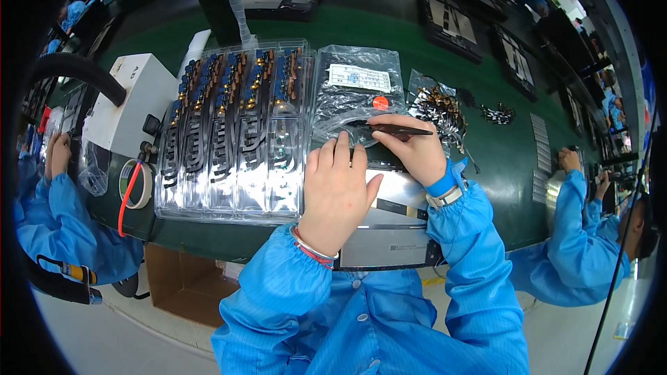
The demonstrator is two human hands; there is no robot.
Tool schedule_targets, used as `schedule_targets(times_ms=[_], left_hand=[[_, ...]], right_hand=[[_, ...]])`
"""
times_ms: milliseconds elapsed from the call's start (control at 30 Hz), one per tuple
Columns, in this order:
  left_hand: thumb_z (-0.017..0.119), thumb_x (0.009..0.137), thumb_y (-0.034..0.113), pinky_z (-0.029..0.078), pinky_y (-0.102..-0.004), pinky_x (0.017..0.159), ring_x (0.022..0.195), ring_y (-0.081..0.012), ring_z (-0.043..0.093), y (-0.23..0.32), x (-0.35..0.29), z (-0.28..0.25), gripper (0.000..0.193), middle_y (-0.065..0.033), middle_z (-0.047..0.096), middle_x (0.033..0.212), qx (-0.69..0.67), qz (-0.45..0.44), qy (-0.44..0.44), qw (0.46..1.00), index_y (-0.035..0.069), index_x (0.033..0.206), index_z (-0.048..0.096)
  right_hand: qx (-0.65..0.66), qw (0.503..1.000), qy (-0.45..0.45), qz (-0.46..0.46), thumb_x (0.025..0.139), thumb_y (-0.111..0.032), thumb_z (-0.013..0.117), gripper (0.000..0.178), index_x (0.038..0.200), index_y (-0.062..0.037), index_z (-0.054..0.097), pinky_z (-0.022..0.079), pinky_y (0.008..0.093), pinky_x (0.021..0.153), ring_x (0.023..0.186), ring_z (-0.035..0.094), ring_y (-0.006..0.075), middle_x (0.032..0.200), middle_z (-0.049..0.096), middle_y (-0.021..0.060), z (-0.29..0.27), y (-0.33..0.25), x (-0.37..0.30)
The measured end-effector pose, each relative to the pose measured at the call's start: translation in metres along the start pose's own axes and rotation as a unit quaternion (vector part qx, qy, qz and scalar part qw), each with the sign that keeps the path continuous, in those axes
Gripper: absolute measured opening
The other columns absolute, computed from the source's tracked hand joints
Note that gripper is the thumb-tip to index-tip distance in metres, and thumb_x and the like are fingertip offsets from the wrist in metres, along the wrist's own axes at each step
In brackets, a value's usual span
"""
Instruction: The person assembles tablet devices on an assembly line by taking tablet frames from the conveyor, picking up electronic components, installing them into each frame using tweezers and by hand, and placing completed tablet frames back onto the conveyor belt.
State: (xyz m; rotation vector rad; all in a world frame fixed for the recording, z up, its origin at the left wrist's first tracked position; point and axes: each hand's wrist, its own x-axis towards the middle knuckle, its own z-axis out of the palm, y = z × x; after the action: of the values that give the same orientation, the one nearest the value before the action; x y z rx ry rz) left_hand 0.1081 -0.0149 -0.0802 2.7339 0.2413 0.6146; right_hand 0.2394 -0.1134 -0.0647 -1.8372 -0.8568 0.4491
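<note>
My right hand (pixel 415 155) pinches slim black tweezers (pixel 403 129), their tips pointing left over the mouth of a clear plastic bag (pixel 358 101). The bag holds dark parts and bears a white label and an orange-red round sticker. My left hand (pixel 342 193) lies palm down with fingers stretched, its fingertips at the bag's near edge. Under both hands is a flat silver and black device panel (pixel 384 247), partly covered by them. What the tweezer tips touch is too small to make out.
Left of my hands stands a clear tray (pixel 233 212) of flex cables. Beyond are a white box (pixel 132 107), a tape roll (pixel 136 184) and a red hose (pixel 129 198). Loose small cables (pixel 439 112) lie right of the bag. More panels (pixel 450 26) lie farther back. Co-workers sit on both sides.
</note>
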Motion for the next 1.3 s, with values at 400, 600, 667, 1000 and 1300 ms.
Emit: schedule_targets(times_ms=[400, 600, 667, 1000, 1300], left_hand=[[0.060, 0.078, 0.031, 0.036, -0.0402, 0.087, 0.105, -0.0303, 0.047, -0.0018, -0.0012, 0.0026, 0.044, -0.0205, 0.051, 0.114, 0.009, 0.001, -0.008, 1.000, -0.001, 0.108, 0.054], [0.063, 0.074, 0.032, 0.035, -0.0395, 0.087, 0.103, -0.0297, 0.046, -0.0014, -0.0010, 0.0072, 0.046, -0.0201, 0.050, 0.114, 0.012, 0.009, 0.011, 1.000, -0.001, 0.105, 0.054], [0.063, 0.074, 0.032, 0.035, -0.0395, 0.087, 0.103, -0.0299, 0.046, -0.0013, -0.0007, 0.0067, 0.046, -0.0202, 0.050, 0.114, 0.010, 0.010, 0.013, 1.000, -0.001, 0.105, 0.054], [0.060, 0.077, 0.030, 0.037, -0.0396, 0.086, 0.104, -0.0300, 0.048, -0.0013, 0.0001, 0.0044, 0.043, -0.0203, 0.052, 0.114, 0.011, 0.009, 0.005, 1.000, 0.000, 0.107, 0.054], [0.060, 0.077, 0.030, 0.037, -0.0395, 0.086, 0.103, -0.0298, 0.049, 0.0002, -0.0002, 0.0021, 0.043, -0.0202, 0.052, 0.113, 0.011, 0.007, 0.005, 1.000, -0.001, 0.107, 0.054]], right_hand=[[-0.069, 0.997, 0.004, -0.019, 0.076, -0.002, 0.065, 0.021, 0.097, -0.0041, 0.066, 0.050, 0.0239, 0.070, 0.075, 0.062, 0.0123, 0.090, 0.067, 0.0078, 0.0062, -0.0023, 0.0043], [-0.070, 0.997, -0.002, -0.007, 0.076, -0.001, 0.064, 0.021, 0.096, -0.0033, 0.066, 0.050, 0.0243, 0.072, 0.078, 0.062, 0.0125, 0.091, 0.067, 0.0085, 0.0036, 0.0000, 0.0047], [-0.076, 0.997, -0.005, 0.003, 0.076, -0.002, 0.064, 0.021, 0.097, -0.0029, 0.066, 0.050, 0.0245, 0.072, 0.079, 0.062, 0.0125, 0.092, 0.066, 0.0088, 0.0020, -0.0002, 0.0040], [-0.042, 0.999, 0.006, -0.001, 0.077, -0.001, 0.064, 0.021, 0.097, -0.0010, 0.065, 0.050, 0.0241, 0.074, 0.082, 0.062, 0.0119, 0.094, 0.066, 0.0082, -0.0006, 0.0051, 0.0045], [-0.056, 0.998, -0.011, 0.030, 0.077, -0.003, 0.063, 0.020, 0.098, -0.0013, 0.064, 0.049, 0.0237, 0.073, 0.081, 0.061, 0.0118, 0.094, 0.066, 0.0077, -0.0030, 0.0003, 0.0001]])
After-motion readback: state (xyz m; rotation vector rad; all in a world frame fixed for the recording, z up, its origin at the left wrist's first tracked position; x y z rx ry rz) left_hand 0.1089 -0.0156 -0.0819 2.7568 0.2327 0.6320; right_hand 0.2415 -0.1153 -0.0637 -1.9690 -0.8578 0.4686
